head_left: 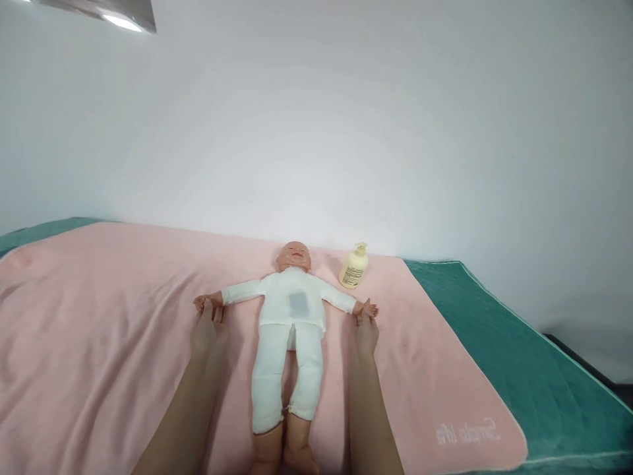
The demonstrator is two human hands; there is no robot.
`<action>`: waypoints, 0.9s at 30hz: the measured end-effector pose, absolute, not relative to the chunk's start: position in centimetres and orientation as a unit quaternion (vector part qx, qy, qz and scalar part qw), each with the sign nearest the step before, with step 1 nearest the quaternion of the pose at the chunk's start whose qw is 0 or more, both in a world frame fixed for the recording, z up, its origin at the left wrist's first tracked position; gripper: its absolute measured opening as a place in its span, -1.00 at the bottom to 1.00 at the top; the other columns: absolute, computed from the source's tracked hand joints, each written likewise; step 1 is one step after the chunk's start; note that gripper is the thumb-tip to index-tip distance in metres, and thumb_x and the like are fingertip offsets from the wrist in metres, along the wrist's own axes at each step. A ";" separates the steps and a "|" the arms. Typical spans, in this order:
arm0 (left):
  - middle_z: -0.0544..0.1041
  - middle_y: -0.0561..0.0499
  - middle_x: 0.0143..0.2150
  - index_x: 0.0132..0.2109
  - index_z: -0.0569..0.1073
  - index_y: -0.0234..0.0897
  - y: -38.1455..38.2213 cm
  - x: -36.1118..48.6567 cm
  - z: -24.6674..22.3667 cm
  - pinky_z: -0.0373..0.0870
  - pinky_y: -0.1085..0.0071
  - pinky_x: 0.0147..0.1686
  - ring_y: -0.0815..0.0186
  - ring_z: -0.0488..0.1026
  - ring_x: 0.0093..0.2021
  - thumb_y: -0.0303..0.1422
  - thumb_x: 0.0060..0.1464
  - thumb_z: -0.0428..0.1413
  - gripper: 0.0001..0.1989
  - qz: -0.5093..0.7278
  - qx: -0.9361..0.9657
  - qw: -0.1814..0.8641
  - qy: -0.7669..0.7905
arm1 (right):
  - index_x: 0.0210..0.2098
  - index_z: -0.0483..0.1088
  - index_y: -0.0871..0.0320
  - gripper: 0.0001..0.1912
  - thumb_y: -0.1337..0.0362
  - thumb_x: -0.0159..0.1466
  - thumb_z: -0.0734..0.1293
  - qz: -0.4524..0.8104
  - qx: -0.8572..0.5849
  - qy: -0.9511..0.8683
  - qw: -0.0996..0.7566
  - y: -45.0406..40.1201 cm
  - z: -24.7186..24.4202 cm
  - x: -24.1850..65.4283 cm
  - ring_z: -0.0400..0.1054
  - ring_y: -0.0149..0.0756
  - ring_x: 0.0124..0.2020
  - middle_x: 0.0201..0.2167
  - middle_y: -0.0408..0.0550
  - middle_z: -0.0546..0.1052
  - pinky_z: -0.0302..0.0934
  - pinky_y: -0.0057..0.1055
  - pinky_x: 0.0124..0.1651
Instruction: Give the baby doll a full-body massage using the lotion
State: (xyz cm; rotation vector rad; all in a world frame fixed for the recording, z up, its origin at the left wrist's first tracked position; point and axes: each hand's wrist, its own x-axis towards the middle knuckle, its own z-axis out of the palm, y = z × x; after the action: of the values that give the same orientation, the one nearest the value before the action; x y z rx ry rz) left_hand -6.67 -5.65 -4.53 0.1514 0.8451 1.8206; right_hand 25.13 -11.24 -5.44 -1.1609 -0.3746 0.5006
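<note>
A baby doll [293, 303] in a white cloth top and trousers lies face up, its arms spread out to both sides and its feet toward me. My left hand [206, 328] is closed on the doll's hand at the left, fingers at its wrist. At the right, my right hand [366, 330] grips the doll's other hand, with the small fingers showing beyond mine. A grey patch is on the chest of the top. Beside the doll's head, to the right, stands a pale yellow pump bottle [353, 267], slightly tilted in view.
A pink blanket [123, 316] with folds at the left lies under the doll, over a green cover [534, 363]. Behind is a pale wall [316, 119]. A shiny lamp-like object [93, 12] hangs at the top left. A dark edge [583, 359] shows at the right.
</note>
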 end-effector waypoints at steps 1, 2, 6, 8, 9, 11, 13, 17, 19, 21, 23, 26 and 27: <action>0.49 -0.07 -0.07 -0.15 0.45 -0.22 -5.7 -6.6 -4.4 0.45 0.39 0.02 0.32 0.45 0.03 -0.43 0.18 0.11 -0.91 0.764 0.089 0.525 0.366 | 0.02 0.34 0.29 -0.37 -0.03 0.11 0.36 0.234 -0.540 -0.172 0.790 -11.3 -5.3 25.0 0.39 -0.15 0.02 -0.01 0.13 0.46 0.34 -0.26 0.03; 0.49 -0.05 -0.08 -0.14 0.45 -0.21 -5.9 -6.5 -4.3 0.45 0.37 0.02 0.32 0.46 0.03 -0.41 0.16 0.14 -0.89 0.764 0.116 0.510 0.378 | 0.04 0.34 0.28 -0.37 -0.01 0.10 0.37 0.235 -0.540 -0.170 0.790 -11.4 -5.1 24.7 0.38 -0.15 0.03 0.02 0.13 0.44 0.33 -0.26 0.04; 0.50 -0.01 -0.04 -0.09 0.50 -0.22 -7.1 -5.2 -2.9 0.37 0.34 0.09 0.29 0.44 0.04 -0.33 0.03 0.25 -0.74 0.765 0.187 0.446 0.425 | 0.10 0.30 0.19 -0.40 0.06 0.14 0.37 0.195 -0.532 -0.194 0.801 -11.9 -3.4 22.6 0.28 -0.18 0.14 0.16 0.08 0.35 0.24 -0.26 0.14; 0.52 -0.04 -0.01 -0.06 0.51 -0.25 -8.1 -4.1 -1.9 0.33 0.29 0.12 0.23 0.44 0.04 -0.32 0.00 0.27 -0.68 0.753 0.264 0.407 0.444 | 0.10 0.29 0.19 -0.45 0.10 0.17 0.35 0.137 -0.526 -0.232 0.806 -12.3 -2.5 21.0 0.20 -0.19 0.21 0.20 0.09 0.30 0.15 -0.23 0.21; 0.53 -0.05 -0.01 -0.04 0.52 -0.26 -8.6 -3.5 -1.5 0.33 0.25 0.11 0.20 0.44 0.04 -0.32 0.00 0.26 -0.66 0.739 0.314 0.389 0.451 | 0.11 0.29 0.20 -0.47 0.12 0.20 0.34 0.111 -0.524 -0.258 0.804 -12.5 -2.1 20.1 0.19 -0.18 0.22 0.20 0.10 0.30 0.12 -0.20 0.23; 0.54 -0.06 0.00 -0.03 0.53 -0.23 -9.5 -2.3 -1.1 0.35 0.20 0.08 0.15 0.45 0.04 -0.29 0.01 0.25 -0.66 0.684 0.420 0.372 0.467 | 0.11 0.29 0.20 -0.51 0.15 0.23 0.33 0.087 -0.526 -0.315 0.785 -13.0 -1.8 18.5 0.24 -0.17 0.18 0.15 0.11 0.36 0.14 -0.15 0.21; 0.55 -0.04 0.00 -0.05 0.54 -0.17 -9.9 -1.4 -1.3 0.35 0.16 0.07 0.13 0.45 0.04 -0.29 0.01 0.24 -0.69 0.630 0.522 0.335 0.468 | 0.09 0.32 0.20 -0.56 0.19 0.25 0.32 0.073 -0.537 -0.382 0.749 -13.2 -2.0 17.3 0.32 -0.16 0.09 0.07 0.09 0.44 0.21 -0.14 0.15; 0.57 0.00 -0.03 -0.09 0.55 -0.12 -9.4 -0.8 -2.6 0.21 0.10 0.17 0.17 0.45 0.06 -0.39 0.08 0.15 -0.77 0.569 0.712 0.170 0.375 | 0.03 0.41 0.12 -0.68 0.31 0.28 0.29 -0.037 -0.528 -0.558 0.639 -13.0 -2.8 16.5 0.36 -0.19 0.04 -0.02 0.04 0.50 0.20 -0.12 0.14; 0.58 0.01 -0.04 -0.07 0.54 -0.13 -8.9 -0.8 -3.0 0.19 0.09 0.17 0.18 0.46 0.05 -0.44 0.12 0.10 -0.75 0.539 0.762 0.113 0.342 | 0.01 0.43 0.07 -0.69 0.37 0.28 0.27 -0.099 -0.505 -0.625 0.587 -12.8 -3.0 16.6 0.36 -0.22 0.04 -0.04 0.00 0.52 0.14 -0.09 0.18; 0.58 0.01 -0.03 -0.04 0.53 -0.14 -8.6 -0.8 -3.2 0.20 0.11 0.15 0.20 0.46 0.05 -0.47 0.13 0.08 -0.72 0.518 0.785 0.081 0.331 | 0.00 0.43 0.04 -0.67 0.42 0.28 0.26 -0.128 -0.491 -0.661 0.554 -12.7 -2.9 16.7 0.38 -0.26 0.01 -0.06 -0.03 0.53 0.08 -0.07 0.21; 0.57 0.01 -0.02 -0.03 0.52 -0.14 -8.5 -0.8 -3.2 0.22 0.12 0.14 0.21 0.46 0.06 -0.48 0.13 0.07 -0.72 0.510 0.796 0.061 0.322 | -0.01 0.43 0.01 -0.65 0.45 0.28 0.24 -0.131 -0.487 -0.678 0.535 -12.6 -2.7 16.7 0.38 -0.28 0.01 -0.06 -0.06 0.53 0.04 -0.05 0.23; 0.56 0.01 -0.01 -0.05 0.53 -0.15 -8.5 -0.7 -3.1 0.23 0.13 0.13 0.22 0.46 0.06 -0.49 0.14 0.06 -0.73 0.508 0.800 0.044 0.317 | -0.02 0.44 -0.01 -0.63 0.47 0.27 0.22 -0.127 -0.486 -0.687 0.526 -12.7 -2.5 16.6 0.37 -0.29 0.02 -0.07 -0.08 0.54 0.03 -0.05 0.24; 0.57 0.01 -0.02 -0.06 0.53 -0.15 -8.6 -0.7 -3.1 0.23 0.13 0.12 0.22 0.47 0.05 -0.49 0.14 0.06 -0.73 0.507 0.800 0.042 0.318 | -0.02 0.44 0.00 -0.64 0.47 0.27 0.22 -0.126 -0.487 -0.687 0.524 -12.8 -2.4 16.5 0.37 -0.29 0.02 -0.08 -0.08 0.54 0.03 -0.05 0.23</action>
State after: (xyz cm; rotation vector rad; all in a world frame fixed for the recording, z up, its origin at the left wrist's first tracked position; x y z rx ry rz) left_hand -0.66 -8.57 -3.10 2.4471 0.9743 1.5526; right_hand 16.50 -12.77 -2.40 -1.1657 -1.6442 -0.3008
